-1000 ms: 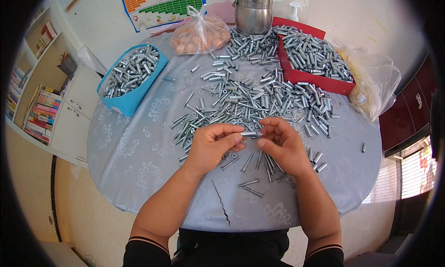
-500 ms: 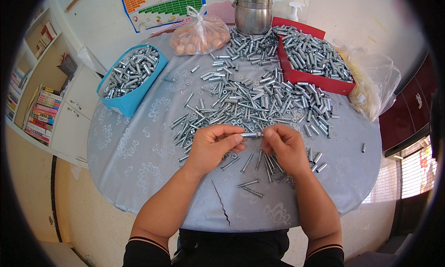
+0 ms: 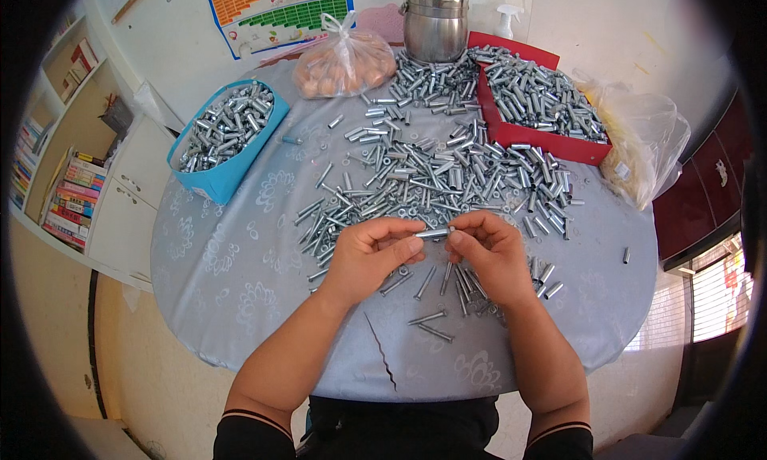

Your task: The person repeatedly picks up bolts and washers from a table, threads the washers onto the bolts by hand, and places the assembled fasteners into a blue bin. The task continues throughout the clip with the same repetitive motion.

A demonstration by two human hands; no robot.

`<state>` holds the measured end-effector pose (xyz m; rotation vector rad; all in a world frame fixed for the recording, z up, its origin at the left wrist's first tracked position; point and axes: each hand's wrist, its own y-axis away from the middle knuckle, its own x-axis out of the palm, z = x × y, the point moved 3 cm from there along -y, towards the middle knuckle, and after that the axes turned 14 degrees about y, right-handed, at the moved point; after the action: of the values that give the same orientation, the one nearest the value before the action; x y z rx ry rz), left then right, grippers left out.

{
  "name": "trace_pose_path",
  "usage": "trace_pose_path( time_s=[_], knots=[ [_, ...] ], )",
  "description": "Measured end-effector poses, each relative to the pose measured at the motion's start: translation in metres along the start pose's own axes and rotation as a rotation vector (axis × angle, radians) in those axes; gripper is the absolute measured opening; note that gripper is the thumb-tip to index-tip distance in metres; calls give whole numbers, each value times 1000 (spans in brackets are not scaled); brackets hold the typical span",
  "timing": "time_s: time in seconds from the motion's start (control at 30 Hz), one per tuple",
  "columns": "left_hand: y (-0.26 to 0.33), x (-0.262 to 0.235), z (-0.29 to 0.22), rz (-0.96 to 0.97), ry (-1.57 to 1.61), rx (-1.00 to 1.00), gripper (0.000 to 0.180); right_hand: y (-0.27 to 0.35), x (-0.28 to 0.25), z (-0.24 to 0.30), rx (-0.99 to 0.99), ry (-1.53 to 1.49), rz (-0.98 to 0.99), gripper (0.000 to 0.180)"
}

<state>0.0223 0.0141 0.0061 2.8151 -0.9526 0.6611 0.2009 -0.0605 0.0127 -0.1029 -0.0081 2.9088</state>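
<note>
While both hands (image 3: 367, 256) (image 3: 490, 256) hold a metal sleeve (image 3: 434, 234), a chart (image 3: 280, 14) looks illegible.

Home room | shelved books (image 3: 73, 195) | flower-patterned tablecloth (image 3: 248, 260) | colourful wall chart (image 3: 280, 14)

The metal sleeve (image 3: 434, 234) looks glossy, the tablecloth (image 3: 228, 300) satiny.

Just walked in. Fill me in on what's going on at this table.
A person is handling a small metal sleeve: the left hand pinches one end, and the fingertips of the right hand are at the other. Beyond the hands, loose metal hardware is spread over the tablecloth. A blue bin and a red box hold more metal pieces.
</note>
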Motion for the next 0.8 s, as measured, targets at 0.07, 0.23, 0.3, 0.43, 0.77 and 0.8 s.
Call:
trace_pose_path(
  time_s=[0.07, 0.23, 0.3, 0.43, 0.77, 0.8],
  knots=[
    [0, -1, -3, -61, 23, 49, 28, 1, -6, 6, 44, 54, 47, 9],
    [-1, -18, -12, -287, -6, 257, 28, 7, -14, 7, 120, 354, 471, 8],
    [-2, -20, -18, -359, 0, 315, 27, 1, -18, 5, 143, 228, 291, 16],
    [-5, -27, -20, -440, 26, 394, 25, -16, -12, 33, -277, -511, -287, 35],
    [-2, -38, -31, -500, -152, 405, 14, -15, -43, -2, -138, -229, -397, 28],
    [-3, -40, -32, -490, -232, 399, 12, -13, -40, 2, -129, -253, -467, 22]
  ],
)
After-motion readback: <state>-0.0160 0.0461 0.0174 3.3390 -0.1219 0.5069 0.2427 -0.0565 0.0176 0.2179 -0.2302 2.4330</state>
